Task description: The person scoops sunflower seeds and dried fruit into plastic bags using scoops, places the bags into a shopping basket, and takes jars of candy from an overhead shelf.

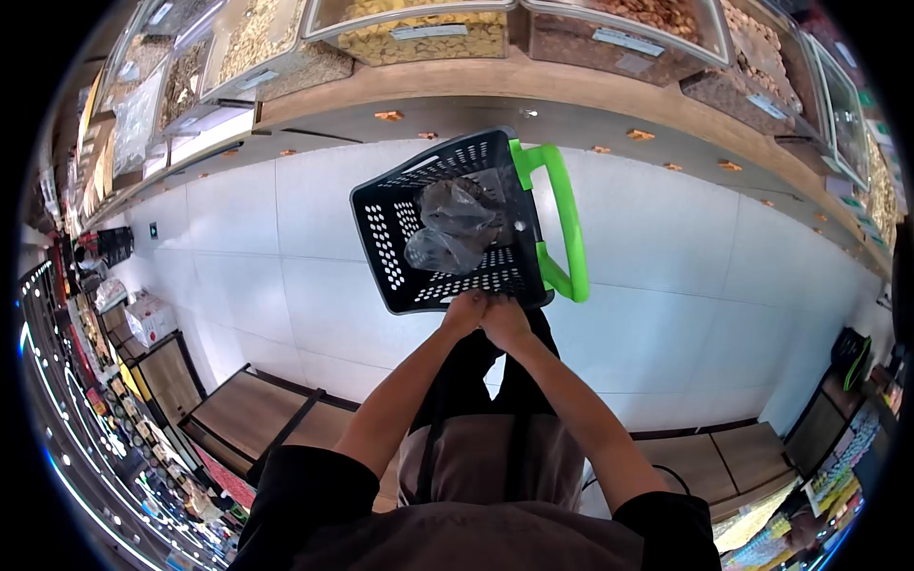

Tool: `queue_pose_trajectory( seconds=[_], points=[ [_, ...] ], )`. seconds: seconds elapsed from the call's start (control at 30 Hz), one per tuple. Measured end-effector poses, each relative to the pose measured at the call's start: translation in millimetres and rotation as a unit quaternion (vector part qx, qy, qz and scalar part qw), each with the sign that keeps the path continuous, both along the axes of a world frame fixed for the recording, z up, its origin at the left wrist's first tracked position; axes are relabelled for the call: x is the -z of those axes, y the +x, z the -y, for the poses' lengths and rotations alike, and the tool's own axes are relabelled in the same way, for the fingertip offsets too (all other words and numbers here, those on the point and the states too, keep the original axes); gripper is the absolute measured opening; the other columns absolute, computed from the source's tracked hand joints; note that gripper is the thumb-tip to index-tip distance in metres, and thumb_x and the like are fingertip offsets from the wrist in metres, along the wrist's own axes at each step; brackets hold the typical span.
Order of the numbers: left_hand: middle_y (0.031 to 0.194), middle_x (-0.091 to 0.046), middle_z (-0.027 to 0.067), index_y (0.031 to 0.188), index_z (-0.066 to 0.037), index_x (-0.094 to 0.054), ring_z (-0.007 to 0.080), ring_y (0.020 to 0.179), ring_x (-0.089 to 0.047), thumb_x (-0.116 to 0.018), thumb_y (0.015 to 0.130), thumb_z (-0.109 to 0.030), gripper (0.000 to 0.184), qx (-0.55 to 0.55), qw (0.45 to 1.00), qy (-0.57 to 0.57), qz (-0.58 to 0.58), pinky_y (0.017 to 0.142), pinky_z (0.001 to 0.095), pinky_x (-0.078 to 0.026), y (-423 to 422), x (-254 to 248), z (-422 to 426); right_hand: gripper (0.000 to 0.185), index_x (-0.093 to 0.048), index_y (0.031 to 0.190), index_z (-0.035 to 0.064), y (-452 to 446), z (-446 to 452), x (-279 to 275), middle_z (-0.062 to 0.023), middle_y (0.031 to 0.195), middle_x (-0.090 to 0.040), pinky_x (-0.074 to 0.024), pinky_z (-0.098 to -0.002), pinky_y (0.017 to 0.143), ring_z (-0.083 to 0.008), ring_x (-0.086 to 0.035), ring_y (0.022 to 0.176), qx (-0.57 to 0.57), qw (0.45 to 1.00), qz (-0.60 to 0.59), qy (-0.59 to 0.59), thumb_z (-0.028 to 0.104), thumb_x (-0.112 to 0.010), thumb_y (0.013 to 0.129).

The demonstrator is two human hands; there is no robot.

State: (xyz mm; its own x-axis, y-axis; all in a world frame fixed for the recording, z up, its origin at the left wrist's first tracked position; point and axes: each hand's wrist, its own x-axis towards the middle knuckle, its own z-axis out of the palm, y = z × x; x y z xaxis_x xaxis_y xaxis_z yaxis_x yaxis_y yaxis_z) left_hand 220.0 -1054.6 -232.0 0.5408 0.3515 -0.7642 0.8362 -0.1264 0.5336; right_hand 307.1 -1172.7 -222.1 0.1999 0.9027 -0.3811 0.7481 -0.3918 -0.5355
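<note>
A dark shopping basket (379,238) with punched holes and a green handle (568,219) is in front of me, its open top facing up. Inside it lie clear plastic bags (457,224) with something brownish in them; I cannot make out the contents. My left hand (465,312) and my right hand (503,321) are side by side, touching, at the basket's near rim. The fingers of both are curled closed over that rim, and their tips are partly hidden. Neither hand is on the green handle.
Along the far side runs a wooden counter (419,84) with clear bins of dry goods, such as a bin of yellow pieces (424,38). Wooden shelf units (249,414) stand behind me on both sides. A white box (150,319) sits at left on the tiled floor (324,305).
</note>
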Motion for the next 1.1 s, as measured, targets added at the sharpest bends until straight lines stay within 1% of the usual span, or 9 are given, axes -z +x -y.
queue_pose_trajectory(
  seconds=[0.17, 0.27, 0.33, 0.4, 0.43, 0.63, 0.8, 0.87, 1.1],
  points=[
    [0.102, -0.068, 0.0251, 0.103, -0.004, -0.067, 0.0456, 0.099, -0.064, -0.049, 0.094, -0.032, 0.034, -0.053, 0.997, 0.014, -0.051, 0.087, 0.0507, -0.051, -63, -7, 35, 0.015, -0.069, 0.086, 0.0029, -45, 27, -9, -0.013, 0.092, -0.066, -0.0491, -0.0449, 0.079, -0.0315, -0.063, 0.092, -0.107, 0.988, 0.007, 0.112, 0.016, -0.062, 0.082],
    [0.104, -0.069, 0.0233, 0.104, -0.006, -0.069, 0.0425, 0.099, -0.065, -0.054, 0.091, -0.026, 0.029, 0.033, 0.994, -0.054, -0.085, 0.087, 0.0502, -0.052, -113, -1, 80, 0.022, -0.072, 0.088, 0.0045, -77, 67, 7, -0.0145, 0.09, -0.072, -0.0538, -0.0433, 0.078, -0.033, -0.069, 0.086, -0.265, 0.944, -0.149, -0.128, 0.023, -0.061, 0.085],
    [0.107, -0.071, 0.0165, 0.108, -0.01, -0.07, 0.0359, 0.102, -0.067, -0.06, 0.087, -0.024, 0.027, 0.127, 0.979, -0.113, -0.115, 0.091, 0.0504, -0.05, -132, -5, 113, 0.029, -0.075, 0.1, 0.0117, -69, 61, -5, -0.0125, 0.105, -0.073, -0.0532, -0.0442, 0.089, -0.0308, -0.069, 0.099, -0.426, 0.843, -0.202, -0.26, 0.032, -0.063, 0.083],
    [0.108, -0.072, 0.0151, 0.106, -0.013, -0.07, 0.0325, 0.103, -0.068, -0.064, 0.085, -0.031, 0.028, 0.3, 0.94, -0.114, -0.114, 0.096, 0.05, -0.046, -122, -31, 121, 0.034, -0.075, 0.1, 0.014, -67, 50, -4, -0.0112, 0.106, -0.073, -0.053, -0.0431, 0.089, -0.0293, -0.069, 0.1, -0.499, 0.8, -0.19, -0.272, 0.04, -0.062, 0.083],
    [0.109, -0.072, 0.0138, 0.106, -0.013, -0.07, 0.0312, 0.103, -0.069, -0.065, 0.084, -0.033, 0.03, 0.298, 0.941, -0.117, -0.11, 0.097, 0.0505, -0.044, -122, -29, 127, 0.038, -0.075, 0.101, 0.0163, -67, 50, -1, -0.01, 0.107, -0.073, -0.0528, -0.042, 0.089, -0.0278, -0.069, 0.101, -0.552, 0.768, -0.174, -0.275, 0.047, -0.062, 0.082],
    [0.124, -0.068, 0.0143, 0.125, -0.013, -0.066, 0.0307, 0.119, -0.062, -0.058, 0.088, -0.055, 0.057, 0.328, 0.907, -0.236, -0.119, 0.107, 0.0536, -0.036, -89, -38, 86, 0.053, -0.076, 0.1, 0.0143, -43, 5, -7, -0.012, 0.101, -0.073, -0.0451, -0.0425, 0.094, -0.03, -0.067, 0.101, -0.607, 0.699, -0.206, -0.316, 0.061, -0.059, 0.082],
    [0.131, -0.064, 0.0126, 0.13, -0.016, -0.064, 0.0277, 0.127, -0.056, -0.059, 0.086, -0.05, 0.056, 0.288, 0.919, -0.244, -0.113, 0.111, 0.0505, -0.028, -102, -19, 74, 0.059, -0.074, 0.106, 0.0159, -46, -25, 0, -0.0099, 0.101, -0.074, -0.0457, -0.0413, 0.094, -0.0289, -0.068, 0.101, -0.634, 0.688, -0.163, -0.312, 0.067, -0.059, 0.08],
    [0.134, -0.062, 0.0122, 0.133, -0.017, -0.062, 0.0292, 0.133, -0.05, -0.058, 0.085, -0.052, 0.059, 0.332, 0.923, -0.171, -0.088, 0.115, 0.0504, -0.024, -111, -17, 69, 0.06, -0.074, 0.109, 0.0172, -54, -25, 5, -0.01, 0.103, -0.074, -0.0449, -0.0405, 0.097, -0.0289, -0.068, 0.102, -0.638, 0.71, -0.145, -0.261, 0.068, -0.059, 0.079],
    [0.129, -0.064, 0.0119, 0.124, -0.015, -0.068, 0.0279, 0.129, -0.052, -0.057, 0.085, -0.061, 0.061, 0.409, 0.896, -0.169, -0.043, 0.114, 0.0485, -0.027, -142, -19, -2, 0.067, -0.073, 0.11, 0.0113, -82, -101, -4, -0.0139, 0.109, -0.072, -0.0527, -0.0441, 0.09, -0.0324, -0.068, 0.104, -0.601, 0.675, -0.175, -0.39, 0.07, -0.056, 0.081]
  ],
)
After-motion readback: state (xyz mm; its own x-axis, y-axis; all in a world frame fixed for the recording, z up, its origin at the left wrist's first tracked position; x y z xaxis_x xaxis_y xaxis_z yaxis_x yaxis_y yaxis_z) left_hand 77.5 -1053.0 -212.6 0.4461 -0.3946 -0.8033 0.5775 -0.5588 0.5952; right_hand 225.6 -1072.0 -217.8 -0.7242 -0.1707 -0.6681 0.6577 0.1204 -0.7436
